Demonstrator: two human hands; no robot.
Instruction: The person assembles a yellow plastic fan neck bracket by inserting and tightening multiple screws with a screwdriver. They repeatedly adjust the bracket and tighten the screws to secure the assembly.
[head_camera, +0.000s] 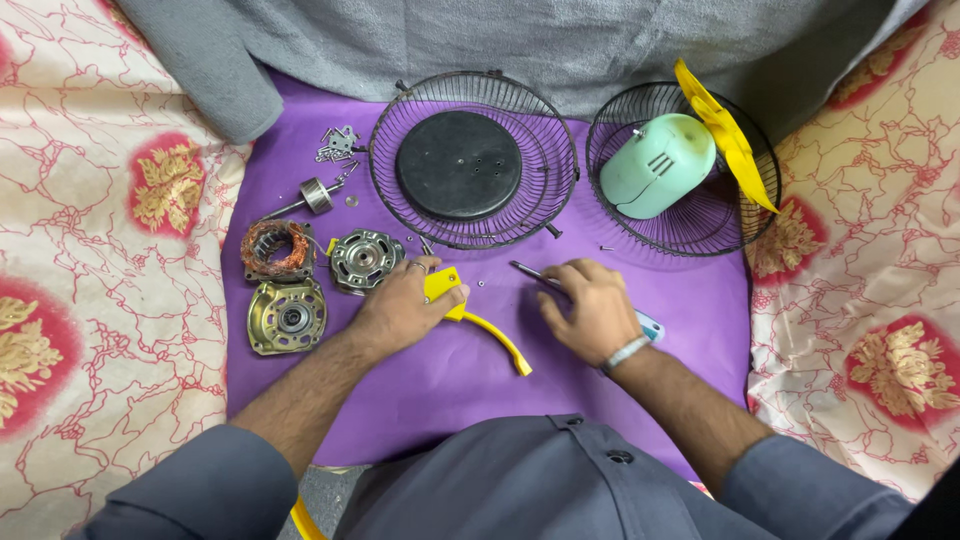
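Purple cloth (600, 290) serves as the work surface, with motor parts (300, 270) grouped at its left edge and two wire fan guards (475, 160) beyond the hands. The left hand (400, 305) lies palm-down, fingers closed over the yellow curved bracket (490, 335) to pin it flat. The right hand (590, 305), knuckles up, pinches a screwdriver (530, 272) angled toward the bracket.
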